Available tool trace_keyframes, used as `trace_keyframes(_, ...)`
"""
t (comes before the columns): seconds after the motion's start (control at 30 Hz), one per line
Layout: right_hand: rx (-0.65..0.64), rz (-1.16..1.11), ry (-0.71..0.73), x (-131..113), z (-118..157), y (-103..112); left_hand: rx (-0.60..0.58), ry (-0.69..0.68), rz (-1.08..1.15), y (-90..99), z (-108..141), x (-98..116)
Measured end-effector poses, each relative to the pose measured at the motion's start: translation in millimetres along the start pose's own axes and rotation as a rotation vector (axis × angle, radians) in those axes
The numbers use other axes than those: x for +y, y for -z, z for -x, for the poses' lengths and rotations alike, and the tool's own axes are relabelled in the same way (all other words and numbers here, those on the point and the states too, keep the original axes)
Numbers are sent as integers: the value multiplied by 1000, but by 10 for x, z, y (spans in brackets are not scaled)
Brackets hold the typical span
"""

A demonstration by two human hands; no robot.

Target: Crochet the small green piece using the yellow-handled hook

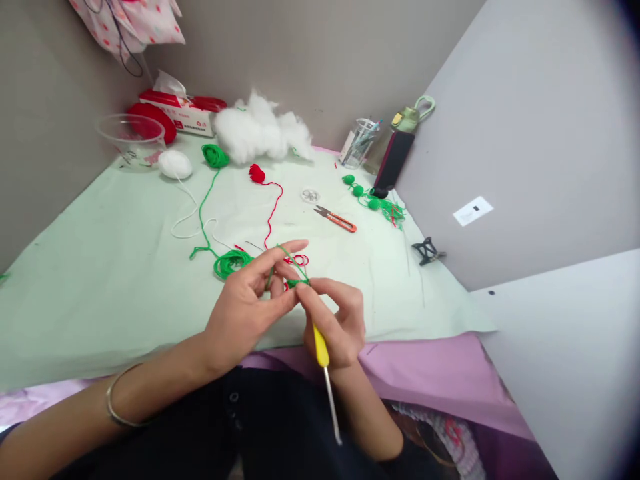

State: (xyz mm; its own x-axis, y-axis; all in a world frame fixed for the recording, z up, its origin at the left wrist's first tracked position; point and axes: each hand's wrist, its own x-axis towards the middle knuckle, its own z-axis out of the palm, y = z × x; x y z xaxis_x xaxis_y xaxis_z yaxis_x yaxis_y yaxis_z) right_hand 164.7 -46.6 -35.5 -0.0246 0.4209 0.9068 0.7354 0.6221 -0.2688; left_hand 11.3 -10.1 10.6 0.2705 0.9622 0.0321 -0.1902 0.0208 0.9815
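Between the fingertips of my left hand (pixel 247 303) is a small green crochet piece (pixel 297 283) with a bit of red at its edge. Green yarn runs up over my raised left index finger. My right hand (pixel 336 320) is closed around a crochet hook with a yellow grip (pixel 321 347), whose metal shaft points down toward my lap. The hook's working tip is hidden by my fingers at the green piece. A coil of green yarn (pixel 231 265) lies just beyond my left hand, and loops of red yarn (pixel 300 260) lie behind my fingers.
Orange thread snips (pixel 336 219) lie beyond my right hand, near a small clear dish (pixel 310 196). White stuffing (pixel 260 130), a green yarn ball (pixel 215 156), a white ball (pixel 175 164) and a clear tub (pixel 133 143) stand farther back. Several green crocheted balls (pixel 358 191) and a bottle (pixel 407 119) are at right.
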Motion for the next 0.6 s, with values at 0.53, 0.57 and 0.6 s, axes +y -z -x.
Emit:
trace_keyframes(0.53,89,-794,-742,26,-176,-9,-152,283,356,30,-77,55)
trace_keyframes(0.57,82,-795,-747,27,-171,-4,-157,283,350,35,-77,51)
trace_keyframes(0.6,67,-791,-748,27,-167,1,-164,282,343,40,-77,46)
